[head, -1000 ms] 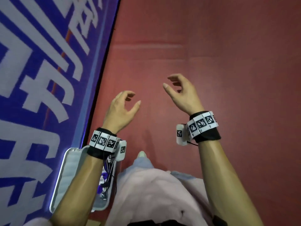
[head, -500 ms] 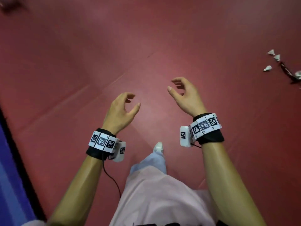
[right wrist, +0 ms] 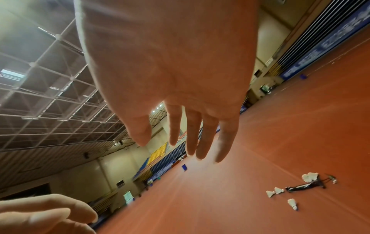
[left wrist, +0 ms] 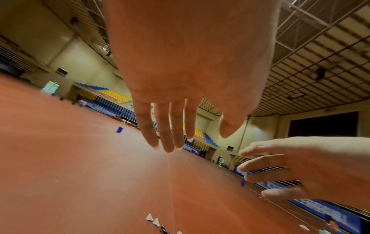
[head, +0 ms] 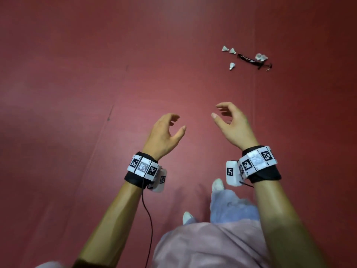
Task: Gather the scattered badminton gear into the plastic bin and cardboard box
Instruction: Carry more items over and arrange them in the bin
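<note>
Several white shuttlecocks (head: 232, 66) (right wrist: 292, 203) lie scattered on the red court floor ahead and to the right, around a black racket (head: 253, 60) (right wrist: 304, 185). More white shuttlecocks (head: 261, 57) sit bunched by the racket. My left hand (head: 166, 132) (left wrist: 180, 134) and right hand (head: 229, 120) (right wrist: 190, 142) hang in front of me at waist height, fingers relaxed and loosely curled, holding nothing. Both hands are well short of the gear. Neither the plastic bin nor the cardboard box is in view.
Red sports-hall floor (head: 96, 93) spreads all around, with faint seams. My feet in white shoes (head: 217, 185) show below. Blue banners (right wrist: 320, 47) and seating line the far walls; small blue markers (left wrist: 120, 129) stand far off on the floor.
The view has swung away from the blue banner and the bin at the left toward open floor. The shuttlecocks and racket have come into view and nearer. Both hands stay empty.
</note>
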Motion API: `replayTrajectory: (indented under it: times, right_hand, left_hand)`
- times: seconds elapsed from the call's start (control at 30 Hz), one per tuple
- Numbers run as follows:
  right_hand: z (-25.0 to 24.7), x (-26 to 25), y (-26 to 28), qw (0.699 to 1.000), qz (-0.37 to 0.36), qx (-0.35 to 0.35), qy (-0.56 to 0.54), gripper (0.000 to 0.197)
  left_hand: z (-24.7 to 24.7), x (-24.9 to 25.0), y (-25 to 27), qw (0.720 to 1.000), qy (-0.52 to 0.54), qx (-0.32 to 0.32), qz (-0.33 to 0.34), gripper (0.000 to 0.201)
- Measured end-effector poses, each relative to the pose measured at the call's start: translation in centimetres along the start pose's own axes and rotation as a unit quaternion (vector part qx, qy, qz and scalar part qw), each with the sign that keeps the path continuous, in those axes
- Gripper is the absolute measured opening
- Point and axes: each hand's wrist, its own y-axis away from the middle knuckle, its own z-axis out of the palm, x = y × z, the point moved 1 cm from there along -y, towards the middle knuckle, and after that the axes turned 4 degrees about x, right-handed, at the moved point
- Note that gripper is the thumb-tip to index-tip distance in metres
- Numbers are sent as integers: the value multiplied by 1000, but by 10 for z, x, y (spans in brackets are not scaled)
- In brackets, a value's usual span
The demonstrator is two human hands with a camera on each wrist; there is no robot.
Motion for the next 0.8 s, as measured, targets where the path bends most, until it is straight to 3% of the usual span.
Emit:
replayTrajectory:
  times: [0.2, 0.43, 0.8]
  right_hand:
    - [-26, 35, -139, 998, 25, 59, -4, 33]
    - [-51, 35, -332, 996, 7, 78, -28, 28]
    - [-47, 45, -568, 996, 26, 79, -33, 27]
  left_hand:
    - [41, 21, -165, 998, -5, -27, 57, 45]
    - [42, 33, -326, 999, -24, -10, 44, 46]
    - [48, 26, -571, 999, -30, -2, 45, 45]
